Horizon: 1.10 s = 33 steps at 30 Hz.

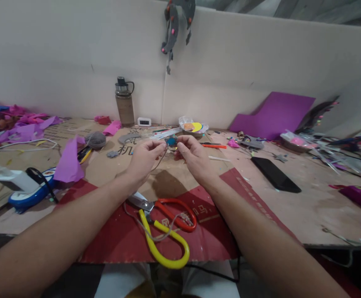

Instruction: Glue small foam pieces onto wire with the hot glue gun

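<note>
A small teal piece [171,141] is held up over the middle of the table between my two hands. My left hand [145,159] pinches its left side with thumb and fingertips. On the other side, my right hand [194,156] is closed on the piece's right edge. A thin grey cord [161,162] hangs down by my left fingertips. Nearer to me, scissors with one red and one yellow handle [171,263] lie on red cardboard [112,244], with a loop of grey cord across them.
A bottle [125,107] and small white clock [144,122] stand by the back wall. Left are purple felt [70,161], grey yarn [96,140] and a blue power strip [31,198]. Right are a black phone [275,174], a purple sheet [273,116] and an orange cutter [214,146].
</note>
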Each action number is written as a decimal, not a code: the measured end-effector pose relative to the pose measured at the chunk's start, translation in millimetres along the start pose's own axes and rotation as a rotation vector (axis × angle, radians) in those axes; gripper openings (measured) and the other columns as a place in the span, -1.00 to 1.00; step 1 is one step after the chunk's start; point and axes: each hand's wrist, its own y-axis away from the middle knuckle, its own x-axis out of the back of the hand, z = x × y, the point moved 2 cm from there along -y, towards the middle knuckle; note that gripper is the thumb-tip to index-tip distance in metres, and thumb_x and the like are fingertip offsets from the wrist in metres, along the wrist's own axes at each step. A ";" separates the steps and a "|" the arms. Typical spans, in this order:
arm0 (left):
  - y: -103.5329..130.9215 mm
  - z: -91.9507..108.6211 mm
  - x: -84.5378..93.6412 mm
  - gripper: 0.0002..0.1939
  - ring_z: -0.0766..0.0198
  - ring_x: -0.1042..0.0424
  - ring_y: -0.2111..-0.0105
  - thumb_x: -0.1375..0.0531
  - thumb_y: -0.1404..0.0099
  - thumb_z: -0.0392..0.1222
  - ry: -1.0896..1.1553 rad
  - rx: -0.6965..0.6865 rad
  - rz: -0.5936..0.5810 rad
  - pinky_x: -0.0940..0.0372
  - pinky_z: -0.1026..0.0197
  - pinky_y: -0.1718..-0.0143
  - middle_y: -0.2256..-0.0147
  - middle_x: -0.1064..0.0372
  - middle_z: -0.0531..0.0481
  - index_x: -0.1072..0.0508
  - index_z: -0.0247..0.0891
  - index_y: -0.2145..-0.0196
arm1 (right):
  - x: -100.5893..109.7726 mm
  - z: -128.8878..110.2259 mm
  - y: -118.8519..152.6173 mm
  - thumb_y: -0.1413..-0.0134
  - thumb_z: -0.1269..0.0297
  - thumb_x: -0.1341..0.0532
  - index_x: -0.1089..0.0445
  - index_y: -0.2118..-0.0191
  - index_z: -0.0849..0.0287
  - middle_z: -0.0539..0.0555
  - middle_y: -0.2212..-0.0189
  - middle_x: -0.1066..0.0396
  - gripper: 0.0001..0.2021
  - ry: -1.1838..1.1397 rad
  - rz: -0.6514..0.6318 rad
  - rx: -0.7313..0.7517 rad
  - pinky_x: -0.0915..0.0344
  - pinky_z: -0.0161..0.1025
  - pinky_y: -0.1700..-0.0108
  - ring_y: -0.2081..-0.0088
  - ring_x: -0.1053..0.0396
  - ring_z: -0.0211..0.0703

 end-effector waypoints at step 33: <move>2.0 8.7 -2.1 -0.86 0.34 -0.28 0.50 -0.31 -0.05 -0.14 -0.407 -0.022 -0.160 -0.14 0.27 0.40 0.52 -0.39 0.07 -0.52 -0.27 0.49 | 11.5 -9.9 7.4 -0.21 0.30 -0.05 -0.24 0.33 0.13 0.03 0.39 -0.32 -0.90 0.528 0.007 0.245 -0.20 -0.21 0.21 0.31 -0.27 -0.19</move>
